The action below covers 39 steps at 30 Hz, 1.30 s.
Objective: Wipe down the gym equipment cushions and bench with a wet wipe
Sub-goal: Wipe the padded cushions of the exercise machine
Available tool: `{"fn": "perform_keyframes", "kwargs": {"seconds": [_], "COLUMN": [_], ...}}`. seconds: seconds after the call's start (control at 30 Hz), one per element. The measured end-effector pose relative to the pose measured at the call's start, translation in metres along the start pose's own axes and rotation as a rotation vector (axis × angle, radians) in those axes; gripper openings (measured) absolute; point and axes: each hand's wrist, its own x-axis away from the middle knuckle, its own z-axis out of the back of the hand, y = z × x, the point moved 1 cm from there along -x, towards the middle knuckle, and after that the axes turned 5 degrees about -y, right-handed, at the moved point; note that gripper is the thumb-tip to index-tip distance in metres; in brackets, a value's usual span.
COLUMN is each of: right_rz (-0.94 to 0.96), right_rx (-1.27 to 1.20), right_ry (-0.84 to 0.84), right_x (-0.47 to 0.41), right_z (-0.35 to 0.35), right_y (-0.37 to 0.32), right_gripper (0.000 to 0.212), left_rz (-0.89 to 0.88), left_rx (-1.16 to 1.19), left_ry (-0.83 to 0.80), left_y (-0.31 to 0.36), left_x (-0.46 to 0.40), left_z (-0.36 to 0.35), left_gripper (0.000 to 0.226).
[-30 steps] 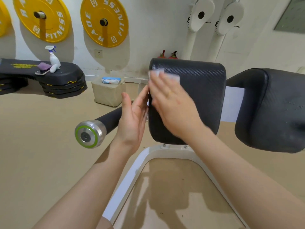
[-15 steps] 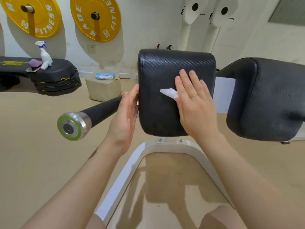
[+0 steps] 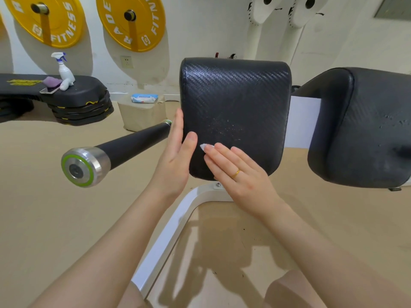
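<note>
The black cushion (image 3: 235, 112) stands upright at centre frame on a white frame (image 3: 178, 221). The right hand (image 3: 240, 174) lies flat against the cushion's lower face, fingers straight and close together, pressing a white wet wipe (image 3: 204, 146) against the surface; only a small corner of the wipe shows past the fingertips, at lower centre of the cushion. A gold ring (image 3: 236, 173) is on one finger of that hand. The left hand (image 3: 178, 156) is open, fingers extended, palm braced against the cushion's left edge with the thumb on its front face. The hands are near each other but not touching.

A second black cushion (image 3: 364, 127) sits at the right of the frame, separate from the first. A black bar with a steel and green end cap (image 3: 85, 166) projects toward the lower left, behind the left hand.

In the upper left, a spray bottle (image 3: 63, 68), a purple cloth (image 3: 52, 81) and a phone (image 3: 49, 90) rest on a black padded counter (image 3: 89, 90). A wet wipe pack (image 3: 144, 98) lies on a beige box (image 3: 142, 116) left of the cushion. Two yellow weight plates (image 3: 131, 21) hang on the wall at the top left.
</note>
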Motion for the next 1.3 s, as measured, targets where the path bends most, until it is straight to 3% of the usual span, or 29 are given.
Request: {"fn": "perform_keyframes", "kwargs": {"seconds": [0.27,0.4,0.5,0.6,0.67,0.8,0.93,1.07,1.13,1.2,1.3], "right_rz": [-0.036,-0.040,-0.047,-0.208,-0.315,-0.189,-0.157,-0.134,-0.317,-0.680,-1.071], "right_rx": [0.012,-0.031,0.005,0.097,0.025,-0.020,-0.160,-0.306,-0.466,-0.742,-1.086], "right_ry": [-0.094,-0.053,0.041,0.268,0.309,0.145,0.149,-0.093,-0.188,-0.124,0.000], "right_x": [0.006,-0.027,-0.044,-0.064,-0.073,-0.058,-0.023,0.010,0.013,0.001,-0.015], "right_z": [-0.001,0.010,0.019,0.031,0.032,0.014,0.012,0.021,0.035,0.059,0.085], "right_y": [0.006,0.024,0.038,0.063,0.072,0.052,0.018,-0.020,-0.025,-0.021,-0.006], "right_gripper": [0.053,0.037,0.028,0.019,0.018,0.023,0.015,0.018,0.028,0.019,0.020], "left_rz": [0.012,0.028,0.018,0.038,0.057,0.041,0.059,0.060,0.067,0.035,-0.299], "left_rx": [0.010,-0.035,-0.056,-0.028,-0.023,-0.054,-0.127,-0.168,-0.132,-0.127,-0.406], "left_ry": [-0.043,-0.058,-0.025,-0.021,-0.022,-0.016,-0.007,0.035,0.084,0.141,0.130], "left_y": [0.000,0.003,0.003,0.003,0.004,0.003,0.004,0.006,0.006,0.011,0.020], "left_x": [-0.005,-0.006,-0.008,-0.010,-0.010,-0.012,-0.013,-0.012,-0.012,-0.007,0.014], "left_z": [0.007,-0.003,-0.007,-0.007,-0.008,-0.007,-0.009,-0.013,-0.014,-0.016,-0.025], "left_gripper": [0.065,0.084,0.091,0.089,0.087,0.094,0.098,0.087,0.091,0.090,0.071]}}
